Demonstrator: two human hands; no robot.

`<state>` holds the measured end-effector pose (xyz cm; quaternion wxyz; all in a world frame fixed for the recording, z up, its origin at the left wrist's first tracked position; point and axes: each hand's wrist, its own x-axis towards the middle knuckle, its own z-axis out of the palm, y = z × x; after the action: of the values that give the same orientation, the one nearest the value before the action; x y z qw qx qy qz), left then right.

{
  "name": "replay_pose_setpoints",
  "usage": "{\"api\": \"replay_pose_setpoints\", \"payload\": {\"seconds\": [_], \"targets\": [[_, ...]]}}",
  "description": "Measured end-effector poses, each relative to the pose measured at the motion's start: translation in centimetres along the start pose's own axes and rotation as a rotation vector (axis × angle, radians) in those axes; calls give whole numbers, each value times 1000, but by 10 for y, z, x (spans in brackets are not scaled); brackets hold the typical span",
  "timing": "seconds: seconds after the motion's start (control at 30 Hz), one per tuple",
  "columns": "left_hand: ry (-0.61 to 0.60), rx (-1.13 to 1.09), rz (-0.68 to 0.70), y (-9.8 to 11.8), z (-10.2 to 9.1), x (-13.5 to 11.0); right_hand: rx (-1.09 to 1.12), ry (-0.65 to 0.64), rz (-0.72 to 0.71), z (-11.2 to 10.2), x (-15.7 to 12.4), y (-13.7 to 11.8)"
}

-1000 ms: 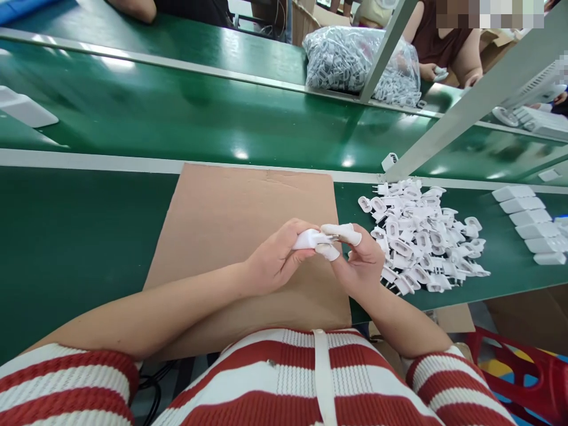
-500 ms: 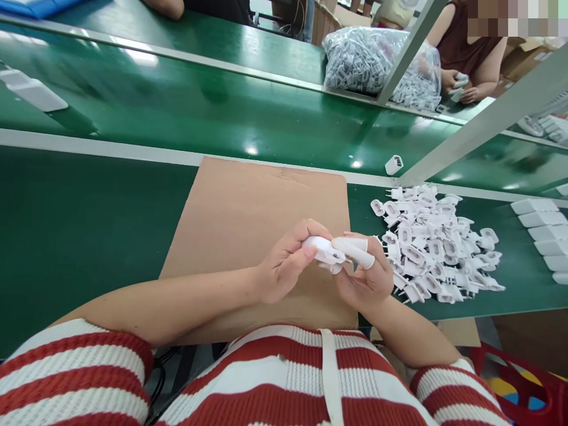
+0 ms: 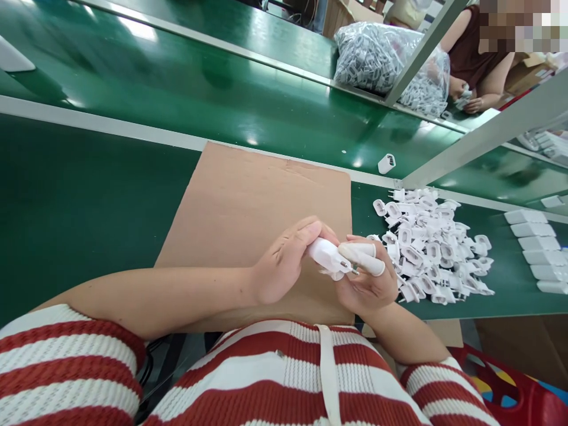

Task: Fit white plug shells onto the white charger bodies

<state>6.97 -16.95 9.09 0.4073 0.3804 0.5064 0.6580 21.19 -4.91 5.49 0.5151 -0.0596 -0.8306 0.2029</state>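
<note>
Charger plug [image 3: 327,257] now tilted between both hands, unlabelled.

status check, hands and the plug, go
Left hand and right hand both gripping one white plug over the cardboard sheet. Plug pile just right. Nothing in the way.

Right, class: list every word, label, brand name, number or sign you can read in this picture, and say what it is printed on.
None can be read.
White plug part held in the left hand and right hand: no print shows.
Pile of white plug parts: no print shows.
Cardboard sheet: plain.
Bag of parts: too blurred to tell.
</note>
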Motion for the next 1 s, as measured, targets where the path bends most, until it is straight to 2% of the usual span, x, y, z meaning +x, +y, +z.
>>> {"api": "replay_pose_setpoints", "payload": {"seconds": [0.17, 0.33, 0.47, 0.57, 0.7, 0.8, 0.9, 1.0], "targets": [[-26, -211, -83, -4, 3, -2, 29, -19, 53, -1, 1, 0], [-95, -537, -269, -9, 7, 3, 94, -51, 118, 0, -1, 3], [-107, -578, -360, -9, 8, 6, 120, -75, 154, -2, -3, 5], [-137, -577, -351, -10, 8, 6, 148, -87, 197, -4, -3, 3], [-147, -488, -197, -23, 2, 12, 153, -88, 339, 0, 5, 8], [-145, -264, -139, -38, -10, 22, 158, -222, 451, -5, 21, 25], [-120, -105, -198, -51, -30, 43, -4, -477, 503, -32, 37, 48], [101, 37, -211, -54, -60, 75, -426, -754, 444, -69, 38, 67]]}}
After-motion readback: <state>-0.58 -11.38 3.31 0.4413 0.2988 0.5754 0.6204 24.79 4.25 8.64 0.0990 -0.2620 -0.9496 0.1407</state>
